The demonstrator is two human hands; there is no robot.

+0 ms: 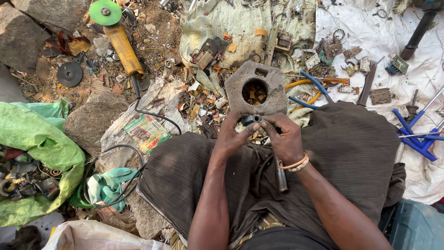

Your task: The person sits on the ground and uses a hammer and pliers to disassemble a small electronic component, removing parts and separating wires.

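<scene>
A small dark metal part sits pinched between both hands above the lap, left hand and right hand fingers clamped on it. It might slip into the scrap-filled hole of the grey stone block just beyond.

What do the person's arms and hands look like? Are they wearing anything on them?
Both arms are bare, with no sleeves and no gloves. The left hand wears nothing at all. The right hand has an orange band looped around its wrist, thin and rounded like a bangle or a rubber ring. No watch and no rings show on the fingers.
</scene>
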